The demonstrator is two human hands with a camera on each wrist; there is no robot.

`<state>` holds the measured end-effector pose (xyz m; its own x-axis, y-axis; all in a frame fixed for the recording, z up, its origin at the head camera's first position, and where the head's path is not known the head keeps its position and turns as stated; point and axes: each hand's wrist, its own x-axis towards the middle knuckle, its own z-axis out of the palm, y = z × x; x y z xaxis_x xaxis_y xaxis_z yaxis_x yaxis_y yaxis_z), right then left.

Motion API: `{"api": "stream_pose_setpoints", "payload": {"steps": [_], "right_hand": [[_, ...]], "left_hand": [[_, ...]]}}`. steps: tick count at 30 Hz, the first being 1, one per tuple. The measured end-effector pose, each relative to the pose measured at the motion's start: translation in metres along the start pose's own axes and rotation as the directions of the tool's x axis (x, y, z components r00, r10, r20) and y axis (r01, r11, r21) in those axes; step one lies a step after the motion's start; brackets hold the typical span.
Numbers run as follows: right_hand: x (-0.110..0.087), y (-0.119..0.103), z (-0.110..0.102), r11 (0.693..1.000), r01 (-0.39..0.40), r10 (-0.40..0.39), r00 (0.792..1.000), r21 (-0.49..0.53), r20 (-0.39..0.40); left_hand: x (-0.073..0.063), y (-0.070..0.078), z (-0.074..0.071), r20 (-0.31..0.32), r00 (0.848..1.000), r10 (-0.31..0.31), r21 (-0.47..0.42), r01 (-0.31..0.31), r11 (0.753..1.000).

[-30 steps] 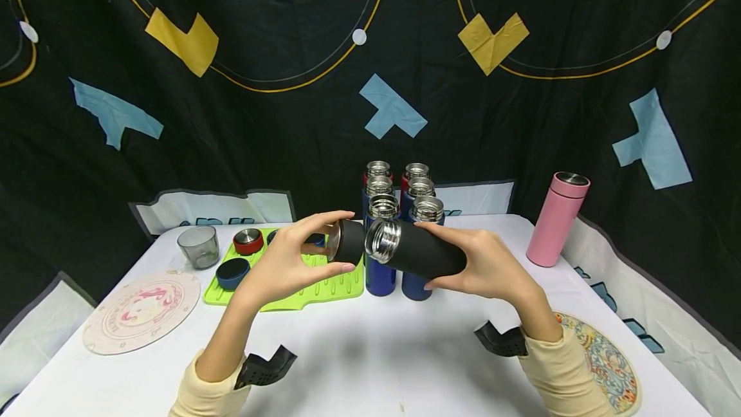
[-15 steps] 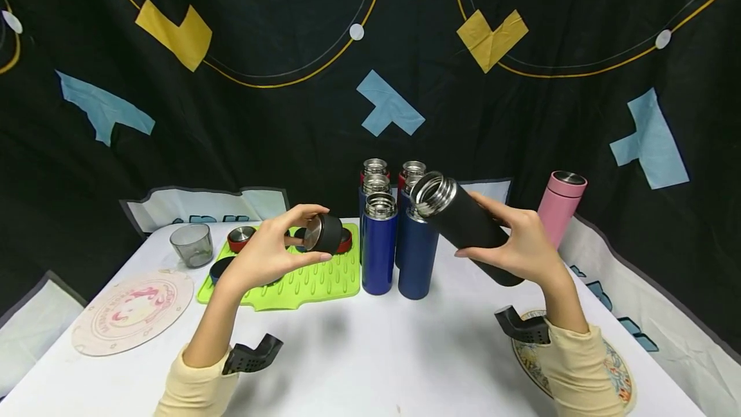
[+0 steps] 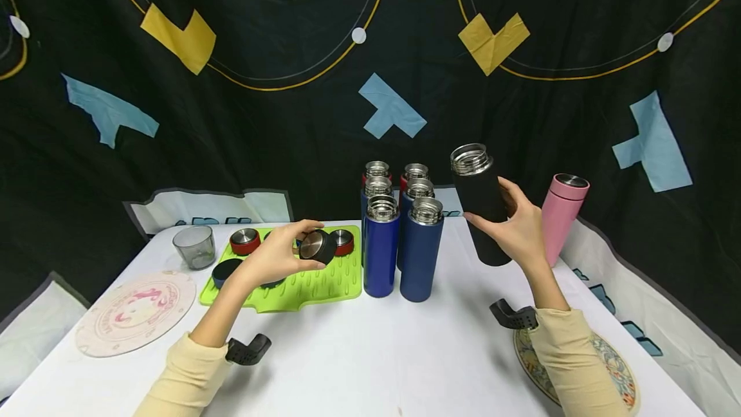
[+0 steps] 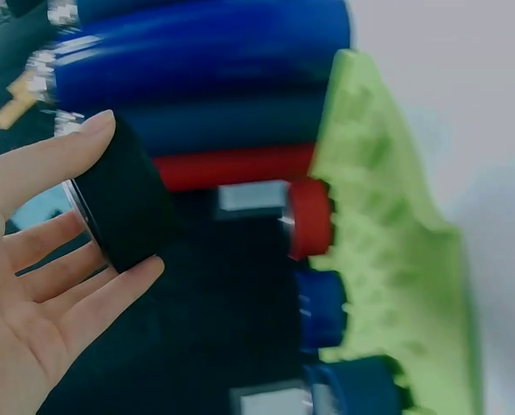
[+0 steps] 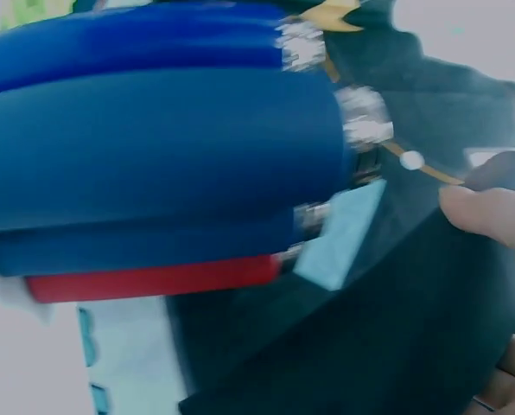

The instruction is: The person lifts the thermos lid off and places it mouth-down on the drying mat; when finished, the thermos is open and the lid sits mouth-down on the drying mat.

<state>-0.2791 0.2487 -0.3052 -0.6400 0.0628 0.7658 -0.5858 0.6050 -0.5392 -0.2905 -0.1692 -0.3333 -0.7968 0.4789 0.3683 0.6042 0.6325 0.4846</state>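
My right hand (image 3: 518, 227) grips an open black flask (image 3: 482, 201), nearly upright and raised above the table, right of the bottle cluster. The same black flask (image 5: 387, 337) fills the right wrist view, a fingertip on it. My left hand (image 3: 278, 255) pinches a black lid (image 3: 317, 246) with a steel face over the green mat (image 3: 312, 285). In the left wrist view the black lid (image 4: 123, 203) sits between thumb and fingers. Several open blue and red flasks (image 3: 399, 230) stand in a cluster at the table's middle.
Red and blue lids (image 3: 246, 241) lie on the green mat. A grey glass cup (image 3: 195, 246) stands at the left, a pink closed flask (image 3: 560, 214) at the right. Round coasters (image 3: 136, 311) lie on the white table at both sides.
My right hand has lifted the black flask from lying sideways to nearly upright and moved it right. My left hand has carried the black lid left and down over the green mat.
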Motion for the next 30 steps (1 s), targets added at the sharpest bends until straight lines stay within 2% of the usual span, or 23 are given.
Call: {"api": "stream_pose_setpoints", "payload": {"steps": [9, 17, 21, 26, 30], "right_hand": [[0.003, 0.037, 0.027, 0.989, -0.148, 0.147, 0.989, 0.014, 0.023], [0.004, 0.061, 0.049, 0.964, -0.265, 0.263, 0.963, 0.032, 0.050], [0.005, 0.073, 0.061, 0.937, -0.346, 0.344, 0.938, 0.048, 0.042], [0.008, 0.086, 0.073, 0.877, -0.455, 0.456, 0.890, 0.155, 0.031], [0.012, 0.093, 0.080, 0.843, -0.495, 0.504, 0.864, 0.212, 0.014]], "left_hand": [[0.001, -0.037, 0.023, 0.052, 0.999, -0.005, 0.092, 0.000, 0.996], [0.005, -0.054, 0.034, 0.122, 0.991, -0.048, 0.143, 0.031, 0.989], [0.008, -0.061, 0.039, 0.153, 0.986, -0.063, 0.171, 0.037, 0.985], [0.010, -0.068, 0.042, 0.172, 0.981, -0.091, 0.182, 0.060, 0.982], [0.010, -0.071, 0.042, 0.175, 0.979, -0.105, 0.178, 0.073, 0.981]]}}
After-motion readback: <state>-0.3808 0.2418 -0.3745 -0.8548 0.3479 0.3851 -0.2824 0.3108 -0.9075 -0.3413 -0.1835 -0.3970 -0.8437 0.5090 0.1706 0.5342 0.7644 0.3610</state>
